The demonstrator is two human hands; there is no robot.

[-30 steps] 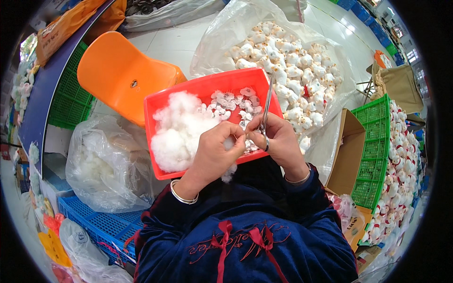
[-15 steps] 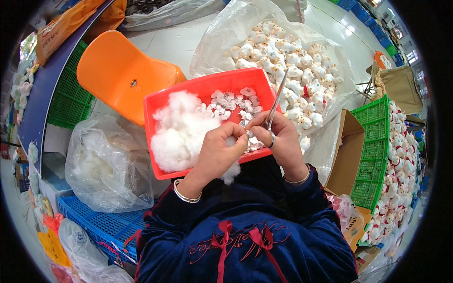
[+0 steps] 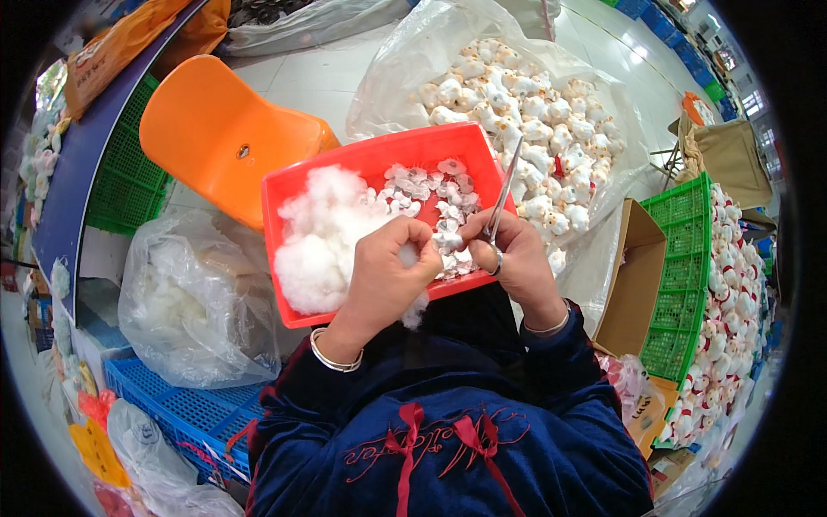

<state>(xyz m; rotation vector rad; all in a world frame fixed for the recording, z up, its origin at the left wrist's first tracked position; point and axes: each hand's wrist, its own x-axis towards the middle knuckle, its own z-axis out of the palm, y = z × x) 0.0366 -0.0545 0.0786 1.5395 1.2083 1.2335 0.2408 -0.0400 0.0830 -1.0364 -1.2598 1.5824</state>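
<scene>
My left hand (image 3: 383, 271) is closed in a pinch on a small white fabric piece (image 3: 447, 240), held over the red tray (image 3: 388, 144). White stuffing shows inside its curled fingers and below the palm. My right hand (image 3: 517, 258) is closed around slim metal forceps (image 3: 506, 191), their tips pointing up and away from me. Its fingertips meet the same white piece from the other side. Fluffy white stuffing (image 3: 323, 237) fills the tray's left part. Several small white and grey pieces (image 3: 431, 185) lie in its right part.
Beyond the tray lies a clear plastic bag (image 3: 388, 86) of small white plush figures (image 3: 551, 129). An orange chair (image 3: 233, 129) stands at far left, above a bag of stuffing (image 3: 194, 297) on a blue crate (image 3: 181, 405). Rightward are a cardboard box (image 3: 633, 284) and a green crate (image 3: 676, 293).
My hands have drawn slightly apart, so the white piece between them shows more. The forceps have shifted slightly down, and my left hand has moved a little left.
</scene>
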